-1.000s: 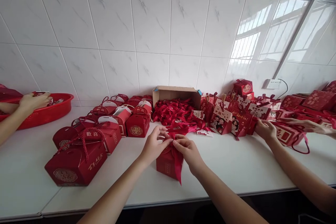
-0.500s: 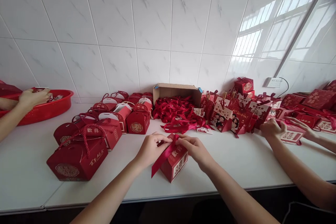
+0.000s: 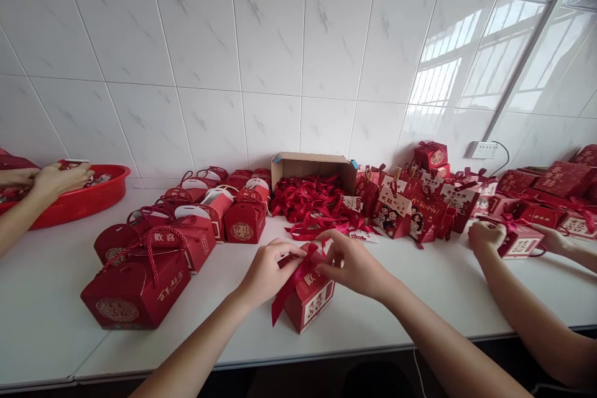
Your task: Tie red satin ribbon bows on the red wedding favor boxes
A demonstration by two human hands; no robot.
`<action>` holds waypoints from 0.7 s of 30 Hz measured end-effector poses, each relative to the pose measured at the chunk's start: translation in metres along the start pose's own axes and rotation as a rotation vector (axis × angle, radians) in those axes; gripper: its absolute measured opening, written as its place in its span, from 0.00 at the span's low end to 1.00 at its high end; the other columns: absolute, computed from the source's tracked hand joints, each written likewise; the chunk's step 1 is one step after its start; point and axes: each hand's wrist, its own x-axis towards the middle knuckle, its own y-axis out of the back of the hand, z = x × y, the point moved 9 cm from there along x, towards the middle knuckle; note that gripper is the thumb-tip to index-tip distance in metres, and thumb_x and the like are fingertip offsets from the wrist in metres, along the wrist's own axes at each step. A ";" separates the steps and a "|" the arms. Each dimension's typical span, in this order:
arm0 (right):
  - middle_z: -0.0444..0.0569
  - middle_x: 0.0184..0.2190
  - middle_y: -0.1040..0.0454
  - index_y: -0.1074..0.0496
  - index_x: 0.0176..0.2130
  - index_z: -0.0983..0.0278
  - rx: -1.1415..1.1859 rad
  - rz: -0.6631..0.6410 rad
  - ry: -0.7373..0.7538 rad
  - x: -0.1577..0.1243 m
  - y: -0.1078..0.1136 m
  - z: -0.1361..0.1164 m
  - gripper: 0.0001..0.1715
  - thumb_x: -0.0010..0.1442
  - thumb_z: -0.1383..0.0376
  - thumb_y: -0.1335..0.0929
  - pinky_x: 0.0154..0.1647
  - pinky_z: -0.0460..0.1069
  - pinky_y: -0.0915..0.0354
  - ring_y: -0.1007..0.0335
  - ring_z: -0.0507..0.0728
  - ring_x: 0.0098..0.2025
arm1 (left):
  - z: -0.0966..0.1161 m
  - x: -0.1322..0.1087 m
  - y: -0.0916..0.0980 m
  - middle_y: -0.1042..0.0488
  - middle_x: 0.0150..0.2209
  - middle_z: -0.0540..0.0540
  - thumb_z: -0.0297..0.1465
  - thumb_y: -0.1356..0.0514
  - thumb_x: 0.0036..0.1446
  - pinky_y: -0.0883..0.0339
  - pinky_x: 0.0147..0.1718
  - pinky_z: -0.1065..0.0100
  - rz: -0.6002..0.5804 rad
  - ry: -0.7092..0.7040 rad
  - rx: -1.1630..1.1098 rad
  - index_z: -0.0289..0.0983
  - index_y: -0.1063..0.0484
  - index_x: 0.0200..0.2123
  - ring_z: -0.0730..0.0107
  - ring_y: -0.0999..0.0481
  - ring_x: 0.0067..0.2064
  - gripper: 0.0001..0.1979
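A small red gift box (image 3: 311, 301) with white lettering sits on the white counter (image 3: 410, 298) in front of me. A red ribbon (image 3: 291, 283) runs over its top and hangs down its left side. My left hand (image 3: 268, 270) pinches the ribbon at the box's top left. My right hand (image 3: 352, 264) is curled over the box's top, fingers closed on the ribbon's other part. Both hands meet above the box.
Red handled boxes (image 3: 153, 261) stand at left. An open cardboard box (image 3: 313, 166) spills ribbons (image 3: 310, 202) at the back. Printed red boxes (image 3: 410, 211) fill the right. Another person's hands (image 3: 487, 236) hold a box at right; someone else's hand (image 3: 58, 179) is at a red basin (image 3: 93, 196).
The box was turned so its lettered side faces me. The ribbon now drapes to the left, and my right hand has lifted over the top. The person at right pulled a box closer.
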 end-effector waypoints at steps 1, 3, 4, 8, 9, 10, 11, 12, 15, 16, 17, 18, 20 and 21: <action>0.38 0.20 0.31 0.35 0.47 0.60 0.062 -0.104 -0.058 -0.002 -0.007 0.002 0.22 0.52 0.61 0.30 0.22 0.46 0.43 0.37 0.51 0.21 | 0.000 0.000 -0.001 0.23 0.37 0.45 0.27 0.42 0.55 0.30 0.42 0.65 -0.009 0.003 -0.007 0.40 0.22 0.35 0.63 0.23 0.40 0.08; 0.37 0.18 0.34 0.34 0.46 0.60 0.096 -0.183 -0.121 -0.005 -0.011 0.005 0.25 0.50 0.55 0.28 0.18 0.44 0.48 0.41 0.50 0.19 | 0.000 -0.001 -0.001 0.23 0.37 0.46 0.27 0.42 0.56 0.30 0.42 0.65 -0.021 0.008 -0.015 0.40 0.22 0.35 0.64 0.24 0.40 0.08; 0.38 0.19 0.34 0.33 0.45 0.61 0.073 -0.148 -0.119 -0.003 -0.007 0.005 0.25 0.50 0.53 0.28 0.18 0.45 0.48 0.41 0.50 0.20 | 0.001 -0.001 -0.001 0.23 0.37 0.46 0.27 0.42 0.56 0.31 0.42 0.66 -0.025 0.008 -0.016 0.40 0.23 0.35 0.64 0.24 0.40 0.08; 0.47 0.34 0.27 0.32 0.45 0.62 0.065 0.029 -0.065 0.009 0.002 0.005 0.19 0.58 0.54 0.34 0.25 0.47 0.39 0.35 0.51 0.27 | 0.003 -0.001 0.000 0.23 0.37 0.48 0.27 0.41 0.56 0.32 0.43 0.67 -0.046 -0.007 0.004 0.40 0.23 0.34 0.65 0.24 0.41 0.07; 0.48 0.35 0.27 0.32 0.46 0.63 0.098 0.018 -0.061 0.012 -0.001 0.006 0.18 0.59 0.55 0.34 0.25 0.47 0.39 0.35 0.51 0.27 | 0.005 -0.001 0.000 0.23 0.37 0.48 0.27 0.42 0.56 0.32 0.44 0.67 -0.054 -0.019 0.013 0.40 0.24 0.34 0.65 0.24 0.42 0.07; 0.48 0.36 0.27 0.32 0.47 0.63 0.127 0.006 -0.056 0.015 -0.004 0.007 0.18 0.60 0.57 0.35 0.25 0.46 0.39 0.36 0.50 0.26 | 0.007 0.000 0.001 0.23 0.37 0.48 0.26 0.42 0.55 0.33 0.44 0.67 -0.060 -0.032 0.024 0.39 0.24 0.34 0.65 0.25 0.42 0.07; 0.47 0.35 0.28 0.32 0.46 0.64 0.151 -0.005 -0.046 0.017 -0.006 0.007 0.17 0.59 0.59 0.34 0.24 0.45 0.40 0.37 0.49 0.25 | 0.008 0.001 0.001 0.23 0.37 0.49 0.25 0.42 0.55 0.33 0.44 0.67 -0.066 -0.046 0.036 0.39 0.24 0.34 0.66 0.25 0.42 0.07; 0.46 0.34 0.28 0.32 0.46 0.65 0.165 -0.012 -0.025 0.019 -0.008 0.005 0.16 0.58 0.61 0.34 0.23 0.45 0.41 0.38 0.49 0.24 | 0.010 0.002 0.002 0.23 0.37 0.49 0.25 0.42 0.55 0.33 0.44 0.67 -0.072 -0.058 0.048 0.39 0.24 0.34 0.66 0.25 0.42 0.07; 0.45 0.32 0.28 0.30 0.42 0.64 0.136 -0.020 0.143 0.018 -0.009 -0.008 0.12 0.56 0.71 0.35 0.25 0.43 0.40 0.37 0.48 0.26 | 0.014 0.005 0.002 0.23 0.37 0.48 0.24 0.42 0.55 0.33 0.44 0.67 -0.099 -0.086 0.085 0.38 0.25 0.35 0.66 0.25 0.42 0.07; 0.46 0.33 0.27 0.29 0.41 0.64 0.096 -0.021 0.233 0.015 -0.009 -0.016 0.13 0.55 0.74 0.36 0.28 0.44 0.38 0.35 0.49 0.28 | 0.015 0.005 0.001 0.23 0.37 0.48 0.24 0.42 0.55 0.33 0.43 0.67 -0.110 -0.090 0.098 0.38 0.25 0.35 0.66 0.25 0.42 0.07; 0.47 0.34 0.27 0.27 0.40 0.64 0.044 -0.025 0.330 0.011 -0.009 -0.024 0.16 0.54 0.77 0.37 0.32 0.44 0.36 0.33 0.50 0.32 | 0.015 0.006 0.000 0.23 0.37 0.48 0.24 0.42 0.54 0.33 0.43 0.67 -0.123 -0.093 0.109 0.38 0.25 0.35 0.66 0.25 0.41 0.07; 0.48 0.36 0.27 0.26 0.41 0.63 -0.014 -0.033 0.421 0.006 -0.010 -0.031 0.19 0.54 0.78 0.38 0.35 0.45 0.35 0.32 0.51 0.35 | 0.016 0.006 0.000 0.24 0.37 0.48 0.24 0.42 0.54 0.32 0.43 0.67 -0.138 -0.095 0.115 0.38 0.25 0.36 0.66 0.25 0.41 0.07; 0.50 0.38 0.28 0.24 0.44 0.62 -0.125 -0.056 0.558 -0.003 -0.014 -0.039 0.25 0.52 0.80 0.38 0.39 0.47 0.35 0.32 0.53 0.38 | 0.016 0.007 -0.002 0.24 0.39 0.47 0.24 0.41 0.53 0.32 0.42 0.68 -0.170 -0.092 0.117 0.38 0.26 0.38 0.67 0.25 0.41 0.09; 0.51 0.38 0.28 0.24 0.46 0.62 -0.172 -0.063 0.599 -0.006 -0.016 -0.040 0.26 0.53 0.80 0.38 0.38 0.47 0.34 0.32 0.53 0.38 | 0.016 0.007 -0.002 0.25 0.40 0.47 0.24 0.41 0.53 0.31 0.42 0.68 -0.182 -0.090 0.120 0.38 0.26 0.39 0.67 0.25 0.41 0.10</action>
